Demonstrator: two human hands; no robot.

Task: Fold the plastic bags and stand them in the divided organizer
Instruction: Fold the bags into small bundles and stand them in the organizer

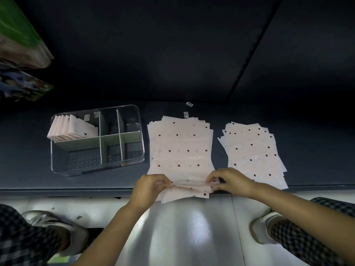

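A stack of pale pink plastic bags with dark dots [180, 146] lies on the dark shelf in front of me. My left hand [149, 186] and my right hand [230, 180] pinch the near edge of the top bag at its two corners, and that edge is lifted and creased. A second pile of the same bags [253, 150] lies fanned out to the right. The clear divided organizer [96, 166] stands to the left. Several folded bags [71, 129] stand leaning in its back left compartment. Its other compartments hold nothing.
The dark shelf [28, 169] ends at a front lip just under my hands, with shiny floor below. My shoes and checked trouser legs [307, 233] flank the arms. Coloured packages [21, 45] hang at upper left. Two small labels [189, 104] lie behind the bags.
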